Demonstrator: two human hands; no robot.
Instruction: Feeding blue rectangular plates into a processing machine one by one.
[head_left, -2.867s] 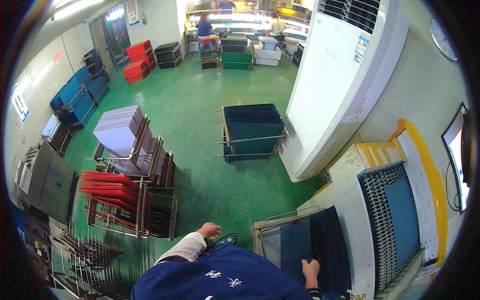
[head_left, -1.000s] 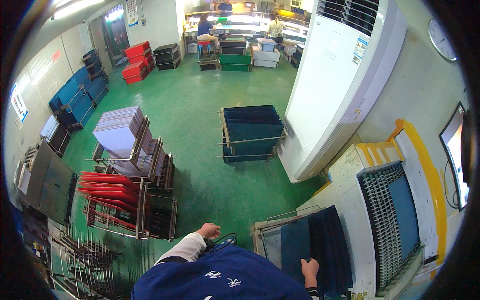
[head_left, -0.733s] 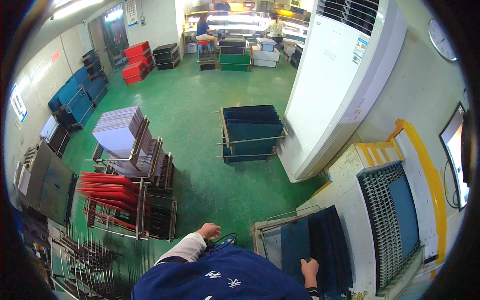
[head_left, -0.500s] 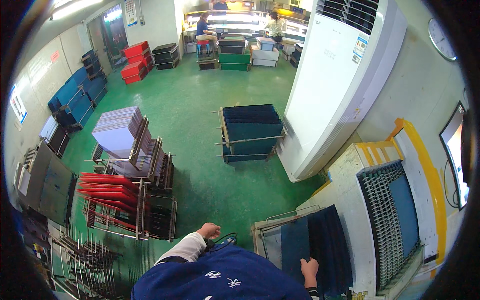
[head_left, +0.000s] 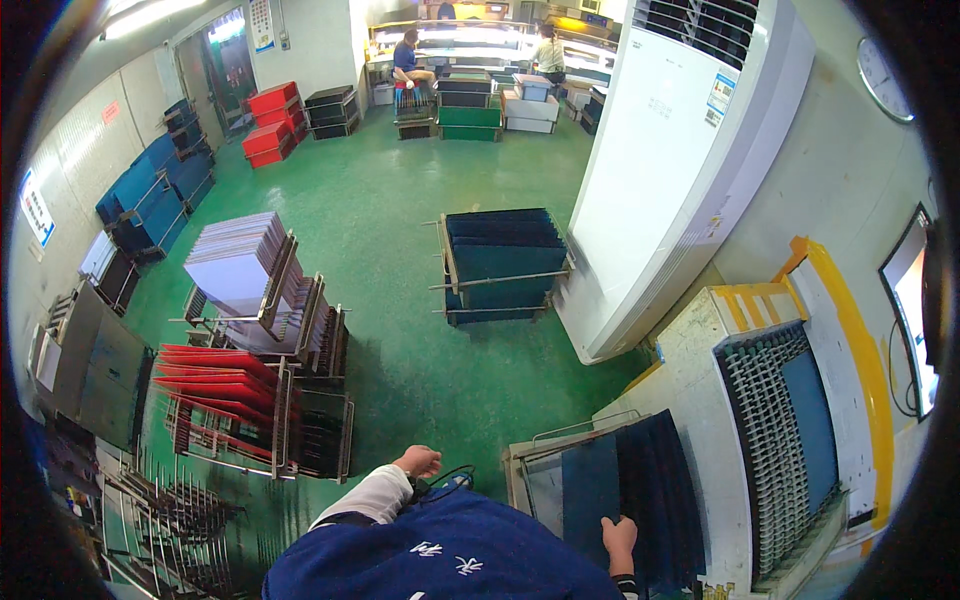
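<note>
My right hand is closed on the near edge of a dark blue flat panel, at the lower right. That panel stands in a metal-framed rack, beside several darker blue panels set upright and close together. The tips of my right fingers are partly hidden behind the panel's edge. In front of my body, my left hand is held in a loose fist with nothing visible in it. A thin dark cord loops near its wrist.
On the right a conveyor machine carries a blue panel, behind a tall white air conditioner. Another rack of blue panels stands ahead. Racks of red panels and pale lilac panels are to the left. People sit at a far lit bench.
My hands and the panels stay in place. At the far bench, the seated person in blue has bent forward, and the other person there has shifted slightly.
</note>
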